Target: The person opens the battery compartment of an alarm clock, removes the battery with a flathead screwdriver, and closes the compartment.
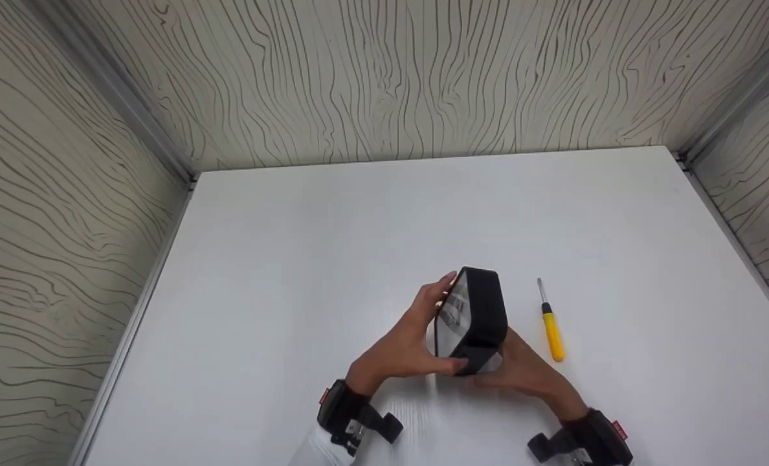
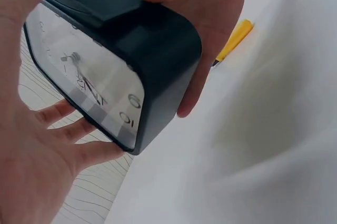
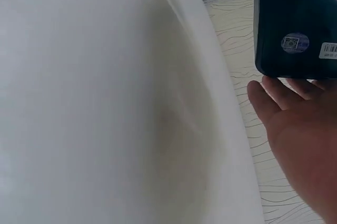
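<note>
A black desk clock (image 1: 486, 304) is held tilted above the white table between both hands. My left hand (image 1: 401, 346) grips it by two opposite edges, thumb on one and fingers on the other. In the left wrist view its white dial (image 2: 97, 74) with numerals and hands faces the left palm. My right hand (image 1: 525, 369) holds the clock from the other side, thumb on the same edge as the left thumb. The right wrist view shows the dark back (image 3: 287, 18) with a round sticker and a barcode label, the right fingers along its lower edge.
A screwdriver (image 1: 552, 330) with a yellow handle lies on the table (image 1: 281, 259) to the right of the hands. Wood-grain patterned panels (image 1: 384, 77) stand behind and at both sides, with grey metal rails (image 1: 119, 97) at the corners.
</note>
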`<action>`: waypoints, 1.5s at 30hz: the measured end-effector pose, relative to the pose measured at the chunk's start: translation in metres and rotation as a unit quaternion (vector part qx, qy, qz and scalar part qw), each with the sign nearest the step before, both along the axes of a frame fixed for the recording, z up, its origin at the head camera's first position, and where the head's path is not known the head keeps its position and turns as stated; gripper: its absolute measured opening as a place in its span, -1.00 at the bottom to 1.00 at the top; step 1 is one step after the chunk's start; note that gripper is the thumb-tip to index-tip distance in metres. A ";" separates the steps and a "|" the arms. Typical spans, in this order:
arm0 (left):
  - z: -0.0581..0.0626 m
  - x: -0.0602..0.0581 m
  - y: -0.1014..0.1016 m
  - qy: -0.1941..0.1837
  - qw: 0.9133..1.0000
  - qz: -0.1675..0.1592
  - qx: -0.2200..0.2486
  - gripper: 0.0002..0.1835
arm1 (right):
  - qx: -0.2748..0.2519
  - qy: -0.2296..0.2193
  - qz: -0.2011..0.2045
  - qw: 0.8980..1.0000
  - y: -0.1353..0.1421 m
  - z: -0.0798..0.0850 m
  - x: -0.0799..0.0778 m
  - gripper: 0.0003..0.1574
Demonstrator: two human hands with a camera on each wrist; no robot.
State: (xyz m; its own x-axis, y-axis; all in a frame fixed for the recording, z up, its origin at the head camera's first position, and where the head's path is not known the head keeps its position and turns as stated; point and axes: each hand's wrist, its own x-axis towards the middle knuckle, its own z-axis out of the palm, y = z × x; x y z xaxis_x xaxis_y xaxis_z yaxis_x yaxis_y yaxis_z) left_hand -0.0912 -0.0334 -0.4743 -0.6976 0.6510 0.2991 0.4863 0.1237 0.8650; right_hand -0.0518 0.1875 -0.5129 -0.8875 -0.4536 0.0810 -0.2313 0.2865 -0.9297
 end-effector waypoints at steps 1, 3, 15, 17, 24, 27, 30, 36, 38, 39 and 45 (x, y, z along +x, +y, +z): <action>0.000 0.000 -0.001 -0.008 1.000 -0.001 0.000 0.18 | -0.006 0.010 -0.002 1.000 0.000 0.000 -0.001 0.28; 0.002 0.000 -0.003 -0.029 1.000 -0.005 0.008 0.18 | -0.008 0.025 -0.002 1.000 0.001 0.002 -0.003 0.33; -0.004 -0.010 -0.033 -0.067 0.996 0.034 -0.040 0.15 | 0.056 0.086 -0.004 0.995 0.019 0.013 -0.010 0.31; -0.015 -0.011 -0.039 -0.072 0.995 0.029 -0.068 0.19 | 0.076 0.084 -0.006 0.994 0.023 0.015 -0.013 0.28; -0.048 -0.009 -0.043 -0.005 0.982 0.041 -0.184 0.20 | 0.165 0.100 0.027 0.981 0.022 0.009 -0.021 0.11; -0.053 -0.009 -0.040 0.022 0.976 0.053 -0.209 0.19 | 0.177 0.100 0.027 0.979 0.021 0.004 -0.021 0.07; -0.056 -0.009 -0.038 0.033 0.973 0.056 -0.220 0.19 | 0.187 0.098 0.028 0.977 0.021 0.003 -0.020 0.07; -0.063 -0.005 -0.040 0.029 0.971 0.066 -0.227 0.18 | 0.212 0.129 0.028 0.968 0.005 0.016 -0.016 -0.19; -0.065 -0.004 -0.041 0.028 0.971 0.070 -0.228 0.17 | 0.244 0.192 0.035 0.950 -0.006 0.020 -0.015 -0.47; -0.066 -0.003 -0.042 0.029 0.971 0.071 -0.226 0.16 | 0.268 0.230 0.039 0.935 -0.011 0.022 -0.015 -0.61; -0.067 -0.003 -0.044 0.049 0.973 0.065 -0.216 0.15 | 0.414 0.395 0.065 0.817 -0.032 0.033 -0.017 -0.85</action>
